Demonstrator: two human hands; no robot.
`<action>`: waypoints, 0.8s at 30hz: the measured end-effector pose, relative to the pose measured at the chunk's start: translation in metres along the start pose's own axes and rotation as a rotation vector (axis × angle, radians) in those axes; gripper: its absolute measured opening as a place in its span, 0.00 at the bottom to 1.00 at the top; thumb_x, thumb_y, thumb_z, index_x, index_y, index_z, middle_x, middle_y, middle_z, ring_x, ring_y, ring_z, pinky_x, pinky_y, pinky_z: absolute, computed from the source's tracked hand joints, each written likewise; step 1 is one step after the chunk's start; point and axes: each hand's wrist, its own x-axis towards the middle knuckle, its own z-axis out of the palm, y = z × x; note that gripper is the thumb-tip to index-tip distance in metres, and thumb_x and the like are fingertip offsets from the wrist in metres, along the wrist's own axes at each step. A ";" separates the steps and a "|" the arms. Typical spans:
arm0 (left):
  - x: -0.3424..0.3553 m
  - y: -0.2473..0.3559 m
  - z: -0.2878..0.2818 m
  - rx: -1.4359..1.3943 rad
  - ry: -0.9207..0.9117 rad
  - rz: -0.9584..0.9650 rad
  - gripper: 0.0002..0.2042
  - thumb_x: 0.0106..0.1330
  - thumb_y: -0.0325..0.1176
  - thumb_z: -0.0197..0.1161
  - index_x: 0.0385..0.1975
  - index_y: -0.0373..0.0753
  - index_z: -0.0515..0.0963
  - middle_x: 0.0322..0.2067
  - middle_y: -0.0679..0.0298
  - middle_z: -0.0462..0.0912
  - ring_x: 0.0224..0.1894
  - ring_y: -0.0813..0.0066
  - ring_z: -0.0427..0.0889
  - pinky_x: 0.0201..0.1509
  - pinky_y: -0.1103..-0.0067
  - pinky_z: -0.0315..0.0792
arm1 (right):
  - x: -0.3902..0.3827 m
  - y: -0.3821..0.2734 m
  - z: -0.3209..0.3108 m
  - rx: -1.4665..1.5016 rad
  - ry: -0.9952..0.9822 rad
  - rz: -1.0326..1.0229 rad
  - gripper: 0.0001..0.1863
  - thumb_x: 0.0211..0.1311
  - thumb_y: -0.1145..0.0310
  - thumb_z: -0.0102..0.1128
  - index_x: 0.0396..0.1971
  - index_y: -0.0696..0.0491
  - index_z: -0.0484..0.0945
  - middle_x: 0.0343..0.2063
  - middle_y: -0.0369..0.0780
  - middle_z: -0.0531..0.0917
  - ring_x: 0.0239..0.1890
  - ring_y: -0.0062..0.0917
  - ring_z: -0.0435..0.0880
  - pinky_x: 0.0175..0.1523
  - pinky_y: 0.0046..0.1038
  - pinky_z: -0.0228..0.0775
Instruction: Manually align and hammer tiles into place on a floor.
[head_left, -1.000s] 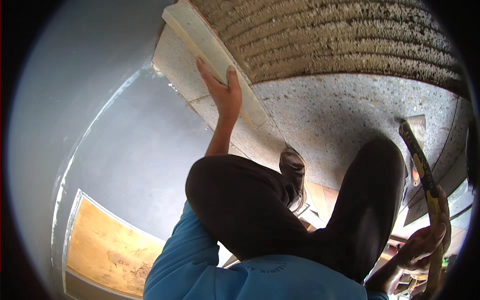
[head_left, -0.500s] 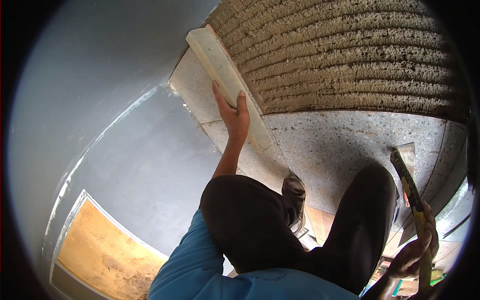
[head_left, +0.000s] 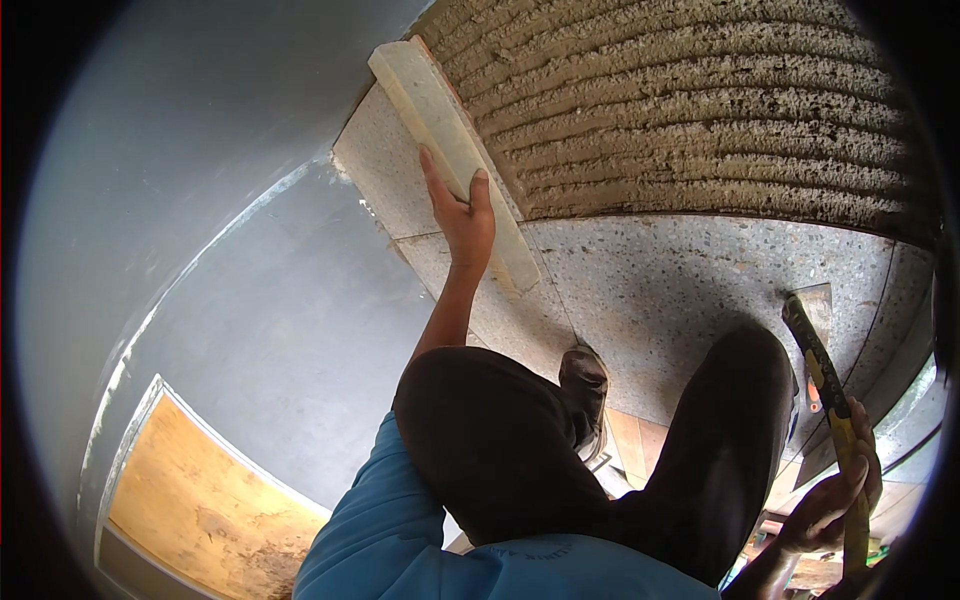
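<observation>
My left hand [head_left: 466, 232] is closed around a long pale grey bar [head_left: 440, 120], thumb on one side and fingers on the other. This bar lies slanted over speckled tiles, its far side along the edge of ridged wet mortar [head_left: 690, 110]; a thin reddish strip shows on that side. At the lower right my right hand [head_left: 835, 500] grips a long black-and-yellow tool handle [head_left: 826, 378], held upright and tilted. Whatever head the tool has is out of sight below. Beyond the handle's tip a flat grey blade [head_left: 817, 312], perhaps a trowel's, rests on the tile.
Speckled grey floor tiles [head_left: 680, 270] run between the mortar and my knees. A dark grey wall [head_left: 200, 150] rises on the left, with a wooden panel [head_left: 210, 500] lower down. My shoe [head_left: 583, 385] stands on the tiles. Assorted items lie blurred at the lower right.
The whole view has shifted slightly. Both hands keep their holds on the bar and the handle, and the bar stays in place against the mortar's edge.
</observation>
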 end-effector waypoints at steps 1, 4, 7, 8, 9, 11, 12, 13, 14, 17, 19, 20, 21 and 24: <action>0.000 -0.001 0.000 0.028 0.002 -0.004 0.41 0.71 0.31 0.62 0.78 0.34 0.44 0.76 0.41 0.51 0.76 0.46 0.57 0.78 0.63 0.56 | -0.001 0.001 0.000 0.007 0.003 -0.014 0.21 0.82 0.67 0.34 0.51 0.70 0.72 0.51 0.60 0.83 0.55 0.52 0.84 0.64 0.48 0.77; 0.001 -0.001 0.001 0.081 0.015 -0.012 0.42 0.71 0.32 0.62 0.79 0.38 0.42 0.75 0.42 0.53 0.74 0.47 0.61 0.76 0.64 0.58 | -0.004 0.006 -0.001 -0.005 0.011 -0.003 0.21 0.82 0.68 0.33 0.51 0.70 0.72 0.51 0.60 0.83 0.55 0.51 0.84 0.64 0.48 0.77; 0.002 0.001 0.001 0.106 0.022 -0.011 0.42 0.71 0.31 0.63 0.79 0.38 0.42 0.76 0.42 0.53 0.74 0.47 0.61 0.77 0.63 0.59 | -0.005 0.007 0.002 -0.037 0.060 0.073 0.24 0.79 0.66 0.34 0.49 0.71 0.75 0.50 0.59 0.84 0.55 0.51 0.85 0.64 0.47 0.77; 0.002 0.002 0.002 0.104 0.029 0.018 0.42 0.71 0.31 0.63 0.79 0.38 0.42 0.76 0.42 0.53 0.74 0.47 0.61 0.77 0.63 0.59 | -0.005 0.006 0.002 -0.040 0.090 0.105 0.25 0.78 0.64 0.35 0.48 0.71 0.76 0.49 0.59 0.84 0.54 0.51 0.85 0.64 0.46 0.77; 0.001 0.002 0.002 0.066 0.027 -0.013 0.42 0.70 0.30 0.63 0.78 0.36 0.43 0.75 0.41 0.52 0.76 0.45 0.58 0.77 0.63 0.57 | -0.004 0.006 0.004 -0.051 0.102 0.118 0.26 0.77 0.63 0.35 0.47 0.72 0.78 0.49 0.58 0.84 0.54 0.50 0.85 0.63 0.46 0.77; -0.001 0.002 0.001 0.026 0.032 -0.047 0.42 0.69 0.30 0.63 0.78 0.34 0.43 0.75 0.39 0.52 0.77 0.44 0.55 0.78 0.63 0.55 | -0.003 0.002 0.005 -0.110 0.116 0.170 0.27 0.77 0.63 0.35 0.47 0.72 0.78 0.49 0.59 0.85 0.54 0.50 0.85 0.63 0.45 0.77; -0.002 0.000 0.000 0.065 0.035 -0.016 0.42 0.69 0.29 0.63 0.78 0.34 0.43 0.75 0.39 0.52 0.77 0.44 0.56 0.78 0.63 0.55 | -0.002 0.001 0.005 -0.106 0.121 0.177 0.27 0.77 0.63 0.35 0.47 0.72 0.79 0.49 0.59 0.85 0.54 0.49 0.85 0.64 0.45 0.77; -0.004 -0.004 -0.002 0.104 0.043 0.017 0.42 0.69 0.29 0.63 0.78 0.35 0.44 0.75 0.38 0.52 0.77 0.45 0.56 0.78 0.63 0.56 | -0.001 0.000 0.005 -0.121 0.105 0.148 0.25 0.80 0.65 0.35 0.47 0.71 0.78 0.48 0.56 0.85 0.54 0.45 0.86 0.63 0.43 0.78; -0.010 -0.009 -0.005 0.101 0.052 0.011 0.42 0.69 0.29 0.63 0.78 0.35 0.44 0.75 0.38 0.52 0.77 0.45 0.56 0.78 0.63 0.56 | -0.001 -0.001 0.005 -0.120 0.109 0.170 0.23 0.81 0.66 0.36 0.47 0.70 0.77 0.48 0.55 0.86 0.54 0.43 0.86 0.63 0.41 0.78; -0.031 -0.036 -0.024 -0.011 0.075 -0.041 0.42 0.68 0.29 0.63 0.78 0.36 0.45 0.74 0.40 0.55 0.76 0.47 0.59 0.77 0.64 0.58 | -0.001 0.000 0.005 -0.162 0.125 0.142 0.22 0.82 0.66 0.37 0.48 0.68 0.78 0.48 0.52 0.87 0.53 0.39 0.86 0.62 0.38 0.79; -0.048 -0.065 -0.045 -0.212 0.111 -0.198 0.42 0.68 0.29 0.65 0.78 0.37 0.46 0.73 0.43 0.58 0.73 0.49 0.64 0.75 0.66 0.60 | 0.000 0.001 0.007 -0.216 0.114 -0.015 0.22 0.83 0.66 0.37 0.48 0.67 0.79 0.49 0.51 0.87 0.53 0.39 0.87 0.61 0.37 0.79; -0.052 -0.084 -0.057 -0.102 0.158 -0.231 0.42 0.66 0.30 0.66 0.77 0.36 0.49 0.71 0.44 0.62 0.70 0.51 0.68 0.73 0.66 0.62 | 0.001 0.003 0.008 -0.237 0.060 -0.196 0.22 0.84 0.66 0.35 0.51 0.65 0.77 0.49 0.51 0.86 0.52 0.39 0.87 0.59 0.37 0.80; -0.057 -0.104 -0.071 -0.092 0.171 -0.232 0.42 0.66 0.30 0.66 0.77 0.36 0.49 0.71 0.44 0.62 0.70 0.51 0.68 0.73 0.66 0.62 | 0.002 0.005 0.008 -0.333 0.027 -0.326 0.21 0.85 0.65 0.33 0.54 0.63 0.76 0.49 0.51 0.86 0.52 0.40 0.87 0.58 0.36 0.81; -0.067 -0.167 -0.105 -0.001 0.205 -0.314 0.41 0.65 0.31 0.69 0.75 0.34 0.54 0.67 0.45 0.68 0.67 0.53 0.70 0.70 0.67 0.64 | 0.002 0.011 0.007 -0.568 0.059 -0.396 0.20 0.85 0.65 0.34 0.58 0.59 0.73 0.48 0.48 0.87 0.49 0.35 0.88 0.53 0.30 0.84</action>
